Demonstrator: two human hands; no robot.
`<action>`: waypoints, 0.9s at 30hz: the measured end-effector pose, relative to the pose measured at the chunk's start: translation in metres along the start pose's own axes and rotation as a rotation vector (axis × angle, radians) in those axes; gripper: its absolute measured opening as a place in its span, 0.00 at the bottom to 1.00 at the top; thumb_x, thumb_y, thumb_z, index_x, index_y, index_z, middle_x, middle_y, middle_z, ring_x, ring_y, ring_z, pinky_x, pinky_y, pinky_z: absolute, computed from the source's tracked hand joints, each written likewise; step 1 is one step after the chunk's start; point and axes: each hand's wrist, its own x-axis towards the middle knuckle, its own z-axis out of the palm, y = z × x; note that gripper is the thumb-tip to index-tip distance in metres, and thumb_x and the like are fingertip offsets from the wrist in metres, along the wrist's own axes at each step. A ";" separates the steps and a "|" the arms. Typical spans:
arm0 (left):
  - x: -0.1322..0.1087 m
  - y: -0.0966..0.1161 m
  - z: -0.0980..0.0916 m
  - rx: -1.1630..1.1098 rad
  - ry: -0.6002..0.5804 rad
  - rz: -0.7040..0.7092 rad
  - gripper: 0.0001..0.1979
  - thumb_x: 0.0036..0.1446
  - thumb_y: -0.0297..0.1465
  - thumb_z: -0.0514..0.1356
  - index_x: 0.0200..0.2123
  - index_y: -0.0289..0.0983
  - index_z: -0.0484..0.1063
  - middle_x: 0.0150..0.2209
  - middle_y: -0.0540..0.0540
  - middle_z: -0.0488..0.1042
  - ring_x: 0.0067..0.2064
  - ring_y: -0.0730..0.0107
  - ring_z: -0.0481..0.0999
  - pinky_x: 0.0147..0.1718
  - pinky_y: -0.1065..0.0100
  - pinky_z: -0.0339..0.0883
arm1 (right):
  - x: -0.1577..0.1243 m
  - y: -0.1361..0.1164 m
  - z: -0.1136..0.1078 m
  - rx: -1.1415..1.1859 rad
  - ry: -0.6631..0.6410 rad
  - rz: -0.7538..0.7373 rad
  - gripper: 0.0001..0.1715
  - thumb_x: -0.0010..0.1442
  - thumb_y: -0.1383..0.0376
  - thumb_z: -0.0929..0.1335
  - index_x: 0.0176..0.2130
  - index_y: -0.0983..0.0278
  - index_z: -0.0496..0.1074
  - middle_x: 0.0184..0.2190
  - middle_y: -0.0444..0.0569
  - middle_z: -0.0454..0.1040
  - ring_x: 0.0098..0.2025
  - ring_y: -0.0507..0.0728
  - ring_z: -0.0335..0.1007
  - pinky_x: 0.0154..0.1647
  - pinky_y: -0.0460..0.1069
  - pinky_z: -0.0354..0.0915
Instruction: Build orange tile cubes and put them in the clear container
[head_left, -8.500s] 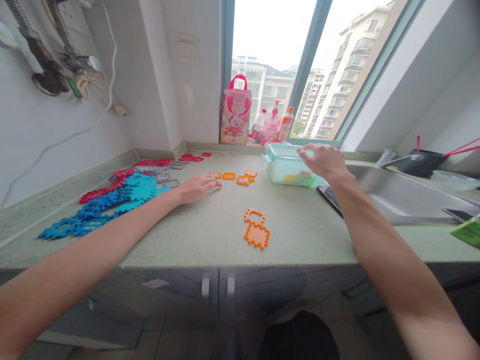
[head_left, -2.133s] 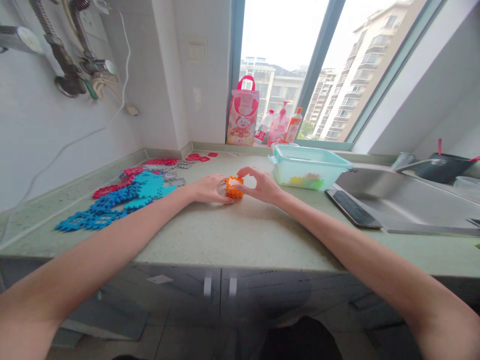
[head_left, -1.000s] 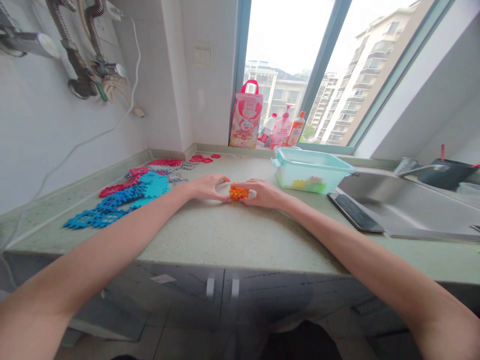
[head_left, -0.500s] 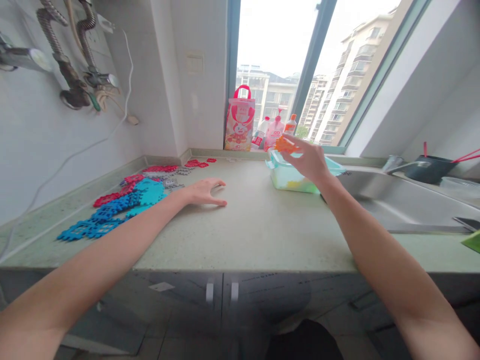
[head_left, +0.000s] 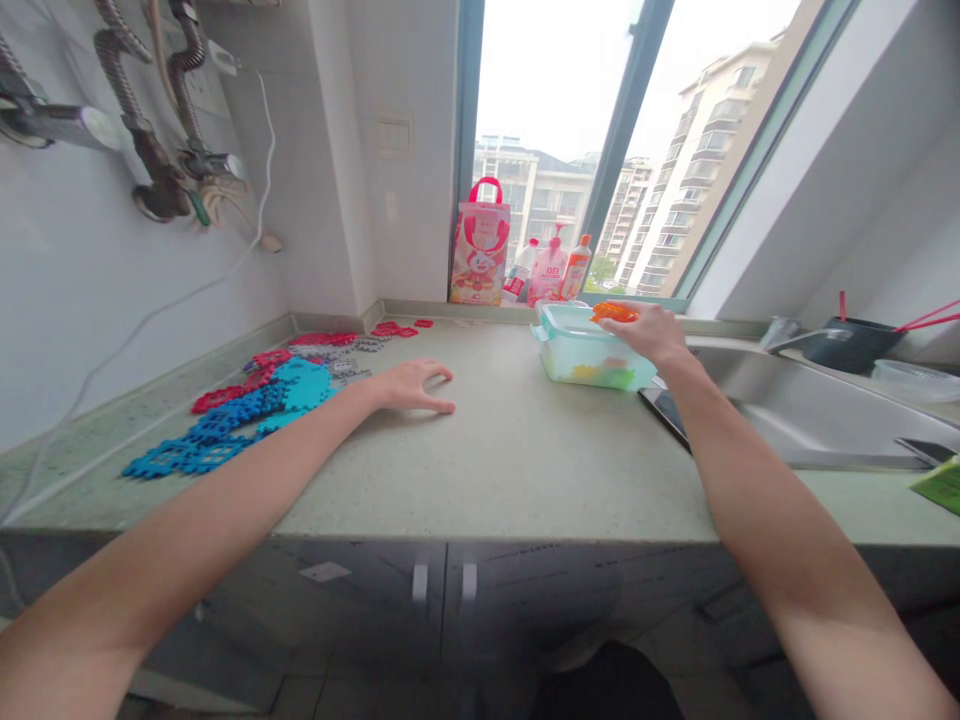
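Note:
Orange plastic building pieces (head_left: 614, 312) are pinched in my right hand (head_left: 654, 335), just over the rim of a pale turquoise plastic box (head_left: 559, 350). Yellow, green and reddish shapes show through the box's wall. My left hand (head_left: 417, 386) rests on the counter with thumb and fingers apart, holding nothing. Beside its wrist and forearm lie toothed flat pieces in colour groups: light-blue pieces (head_left: 304, 385), darker blue pieces (head_left: 191, 447), grey pieces (head_left: 349, 368) and red pieces (head_left: 322, 339). My left forearm hides part of the blue groups.
A steel sink (head_left: 810, 410) is set into the counter (head_left: 495, 470) right of the box. Along the window stand a pink bag (head_left: 481, 255), a pink pump bottle (head_left: 549, 272) and an orange bottle (head_left: 577, 266). A white cable (head_left: 161, 295) hangs down the left wall.
My right hand has moved right and slightly down with the orange pieces, from above the box's left side to its right part. My left hand has stayed in place.

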 end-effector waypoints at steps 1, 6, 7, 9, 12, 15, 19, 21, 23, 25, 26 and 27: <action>0.000 0.001 0.000 0.001 -0.004 -0.002 0.39 0.52 0.61 0.67 0.58 0.43 0.77 0.62 0.37 0.75 0.63 0.44 0.74 0.65 0.51 0.64 | 0.000 -0.001 -0.001 -0.010 -0.019 0.006 0.35 0.59 0.41 0.73 0.60 0.51 0.83 0.47 0.54 0.86 0.46 0.69 0.82 0.49 0.61 0.73; -0.002 0.005 -0.003 0.003 -0.028 -0.016 0.39 0.53 0.61 0.66 0.59 0.42 0.76 0.63 0.36 0.75 0.64 0.45 0.73 0.65 0.53 0.64 | 0.002 -0.003 -0.008 -0.053 -0.182 0.027 0.33 0.58 0.39 0.72 0.55 0.51 0.85 0.48 0.58 0.86 0.42 0.66 0.79 0.41 0.56 0.66; -0.002 0.005 -0.003 0.002 -0.028 -0.017 0.39 0.53 0.61 0.66 0.59 0.42 0.76 0.63 0.37 0.74 0.64 0.45 0.73 0.64 0.54 0.64 | 0.002 -0.003 -0.009 -0.053 -0.202 0.029 0.34 0.58 0.39 0.72 0.55 0.52 0.86 0.48 0.59 0.86 0.41 0.65 0.79 0.40 0.56 0.65; -0.002 0.004 -0.003 0.002 -0.025 -0.016 0.39 0.52 0.61 0.66 0.59 0.42 0.76 0.63 0.37 0.75 0.63 0.44 0.73 0.64 0.54 0.64 | 0.003 -0.003 -0.010 -0.048 -0.221 0.038 0.34 0.57 0.39 0.72 0.55 0.53 0.86 0.48 0.60 0.85 0.40 0.64 0.77 0.39 0.55 0.62; -0.001 0.002 -0.002 0.003 -0.018 -0.009 0.39 0.52 0.61 0.67 0.59 0.42 0.76 0.63 0.37 0.75 0.63 0.44 0.74 0.64 0.53 0.64 | 0.002 -0.005 -0.011 -0.051 -0.233 0.065 0.34 0.58 0.39 0.72 0.55 0.52 0.86 0.48 0.59 0.85 0.41 0.64 0.76 0.39 0.56 0.61; 0.000 0.002 -0.002 0.000 -0.022 -0.008 0.38 0.53 0.61 0.67 0.59 0.43 0.76 0.62 0.37 0.75 0.63 0.44 0.74 0.64 0.53 0.64 | 0.001 -0.007 -0.013 -0.060 -0.257 0.066 0.34 0.59 0.38 0.71 0.55 0.53 0.85 0.49 0.59 0.85 0.43 0.65 0.75 0.40 0.56 0.60; -0.001 0.005 -0.003 0.009 -0.031 -0.022 0.38 0.53 0.59 0.67 0.59 0.42 0.76 0.63 0.38 0.74 0.64 0.46 0.73 0.65 0.54 0.63 | 0.000 -0.010 -0.015 -0.094 -0.293 0.095 0.38 0.59 0.34 0.69 0.55 0.53 0.84 0.51 0.56 0.84 0.45 0.65 0.76 0.41 0.54 0.61; -0.001 0.006 -0.004 0.013 -0.039 -0.028 0.38 0.53 0.59 0.66 0.59 0.41 0.75 0.64 0.38 0.74 0.64 0.47 0.73 0.66 0.56 0.63 | -0.001 -0.012 -0.017 -0.108 -0.311 0.113 0.39 0.59 0.33 0.68 0.56 0.52 0.83 0.51 0.54 0.84 0.46 0.65 0.76 0.41 0.54 0.62; -0.002 0.008 -0.004 0.013 -0.044 -0.034 0.38 0.53 0.59 0.66 0.60 0.41 0.75 0.64 0.38 0.74 0.64 0.47 0.73 0.66 0.56 0.63 | -0.002 -0.014 -0.018 -0.115 -0.318 0.118 0.39 0.59 0.33 0.68 0.56 0.52 0.83 0.51 0.54 0.83 0.48 0.66 0.76 0.42 0.54 0.62; -0.002 0.008 -0.004 0.014 -0.047 -0.038 0.39 0.53 0.59 0.66 0.60 0.41 0.75 0.64 0.38 0.73 0.64 0.47 0.73 0.66 0.57 0.62 | -0.003 -0.016 -0.019 -0.120 -0.319 0.118 0.38 0.59 0.34 0.68 0.55 0.54 0.82 0.51 0.54 0.83 0.49 0.66 0.76 0.42 0.55 0.63; -0.002 0.008 -0.004 0.014 -0.048 -0.039 0.39 0.53 0.59 0.66 0.60 0.41 0.75 0.65 0.38 0.73 0.64 0.48 0.72 0.66 0.57 0.62 | -0.004 -0.016 -0.019 -0.121 -0.319 0.116 0.38 0.59 0.34 0.68 0.55 0.54 0.82 0.51 0.55 0.83 0.49 0.66 0.76 0.43 0.55 0.63; -0.002 0.008 -0.004 0.014 -0.049 -0.039 0.39 0.54 0.59 0.66 0.60 0.40 0.75 0.65 0.38 0.73 0.64 0.48 0.72 0.66 0.57 0.62 | -0.004 -0.016 -0.019 -0.120 -0.320 0.113 0.37 0.60 0.35 0.68 0.55 0.54 0.82 0.52 0.55 0.83 0.49 0.66 0.75 0.43 0.55 0.63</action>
